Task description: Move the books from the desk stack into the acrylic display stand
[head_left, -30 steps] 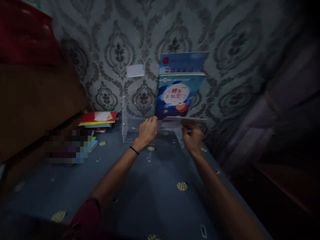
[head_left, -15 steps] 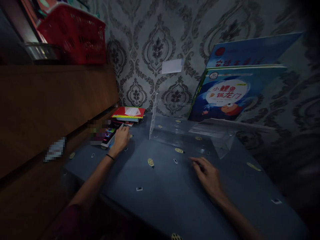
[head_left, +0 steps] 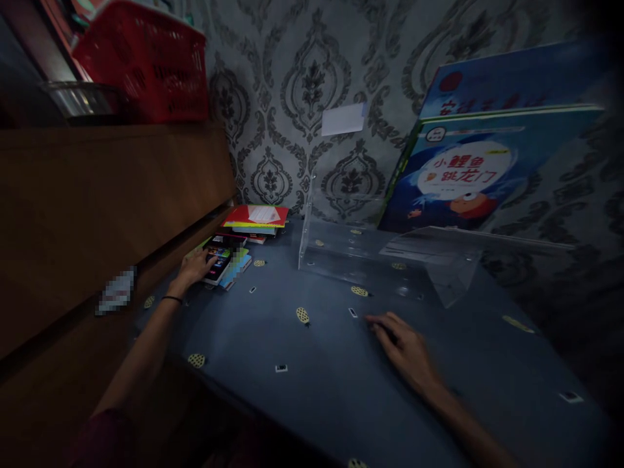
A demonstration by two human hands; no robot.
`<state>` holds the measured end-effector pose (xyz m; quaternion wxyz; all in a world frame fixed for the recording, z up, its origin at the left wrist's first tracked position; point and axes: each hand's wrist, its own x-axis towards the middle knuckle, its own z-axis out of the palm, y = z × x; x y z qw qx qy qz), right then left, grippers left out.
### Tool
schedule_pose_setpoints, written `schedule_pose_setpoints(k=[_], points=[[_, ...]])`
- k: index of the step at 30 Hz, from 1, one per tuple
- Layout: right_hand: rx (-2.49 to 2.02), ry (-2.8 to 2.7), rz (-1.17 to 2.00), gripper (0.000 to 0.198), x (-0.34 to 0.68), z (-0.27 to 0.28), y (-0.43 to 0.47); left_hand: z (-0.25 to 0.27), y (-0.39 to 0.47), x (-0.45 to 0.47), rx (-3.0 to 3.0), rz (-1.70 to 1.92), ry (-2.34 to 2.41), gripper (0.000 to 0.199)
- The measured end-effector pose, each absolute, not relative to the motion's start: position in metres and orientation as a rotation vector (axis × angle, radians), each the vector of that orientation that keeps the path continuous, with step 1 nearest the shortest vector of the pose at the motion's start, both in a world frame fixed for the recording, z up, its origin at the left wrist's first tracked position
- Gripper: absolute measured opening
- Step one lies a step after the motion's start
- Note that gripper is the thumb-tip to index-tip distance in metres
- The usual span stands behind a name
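Note:
My left hand (head_left: 194, 268) is at the left side of a small stack at the table's left edge. Its outstretched fingers touch the edge of a dark book (head_left: 218, 259) with small coloured pictures on its cover. Under that book, a light blue book (head_left: 236, 268) sticks out to the right. My right hand (head_left: 402, 348) hovers at or rests on the table, fingers loosely bent and thumb apart, with nothing visible in it. Beyond it stands a clear acrylic stand (head_left: 341, 260). Blue picture books (head_left: 468, 166) lean upright behind the stand's right part.
A grey-blue tablecloth (head_left: 253, 331) with pineapple prints covers the table. Behind the small stack lies another book pile, a red one (head_left: 256, 216) on top. A wooden cabinet (head_left: 112, 182) borders the left, bearing a red basket (head_left: 146, 65) and a metal bowl (head_left: 82, 99). Patterned wall behind.
My left hand has moved from the right side of the dark book to its left side, uncovering the light blue book. My right hand stays nearly in place. The view has shifted slightly.

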<state>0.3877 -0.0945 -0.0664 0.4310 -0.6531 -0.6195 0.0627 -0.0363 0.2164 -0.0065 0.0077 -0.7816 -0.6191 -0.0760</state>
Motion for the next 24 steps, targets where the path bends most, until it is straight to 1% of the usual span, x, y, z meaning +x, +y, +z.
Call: schedule_pose_setpoints(k=[11,18,21,23,24], points=[[-1.606,-1.560,0.161,0.025,0.387,-0.066,-0.095,-0.010,0.179,-0.028,-2.536,-0.198,-1.820,0.058],[-1.604,-1.549,0.146,0.025,0.387,-0.066,-0.094,0.009,0.165,-0.020,-2.404,-0.202,-1.995,0.067],[-1.605,-1.557,0.173,0.024,0.389,-0.066,-0.094,0.016,0.167,-0.020,-2.382,-0.287,-2.108,0.078],[-1.606,-1.563,0.173,0.024,0.390,-0.068,-0.094,0.018,0.170,-0.021,-2.417,-0.460,-2.180,0.083],[-1.607,-1.564,0.166,0.024,0.390,-0.069,-0.094,0.018,0.172,-0.022,-2.457,-0.615,-2.222,0.083]])
